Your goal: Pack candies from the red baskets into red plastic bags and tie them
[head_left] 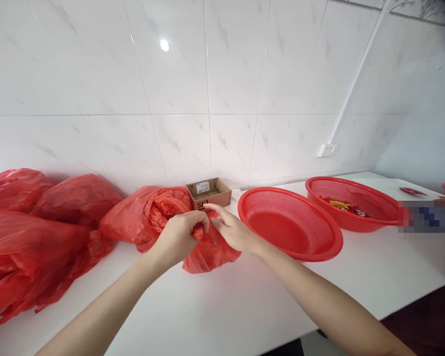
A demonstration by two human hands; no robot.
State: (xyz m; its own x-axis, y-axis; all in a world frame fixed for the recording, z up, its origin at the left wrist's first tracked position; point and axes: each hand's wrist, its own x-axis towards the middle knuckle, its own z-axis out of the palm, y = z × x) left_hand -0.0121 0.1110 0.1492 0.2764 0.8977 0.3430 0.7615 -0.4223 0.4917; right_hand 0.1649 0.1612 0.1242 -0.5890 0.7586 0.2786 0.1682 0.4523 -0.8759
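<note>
My left hand (181, 236) is closed around the gathered top of a small red plastic bag (212, 257), whose lower part hangs at the white table. Just to the right of it is my right hand (235, 231), fingers stretched out and apart, close against the bag's right side. Whether its fingertips touch the plastic is hard to tell. Behind my left hand lies a larger red plastic bag (128, 215) with a bunched, crumpled opening. What is inside the small bag cannot be made out.
A small cardboard box (222, 198) stands behind my hands by the tiled wall. On the right are a red plastic basket (282, 222) and another red basket (356, 222) holding small colourful packets. Several filled red bags (33, 247) crowd the left. A blurred patch covers the far right.
</note>
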